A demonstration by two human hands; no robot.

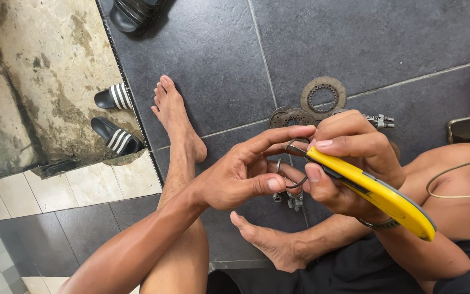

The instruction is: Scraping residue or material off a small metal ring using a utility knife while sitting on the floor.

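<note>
The right hand (349, 158) is gripping yellow-handled pliers (376, 193), their long axis running from lower right up-left to a thin wire ring (295, 184) at the tips. The left hand (246, 174), nearer the ring, is pinching it between thumb and fingers. Beyond the ring, toothed metal discs (322, 95) are lying flat on the dark matte floor tile (218, 65).

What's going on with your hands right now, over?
Left hand pinching thin metal ring. Right hand gripping yellow-handled pliers, tips at ring. Toothed discs on floor beyond, not in the way.
</note>
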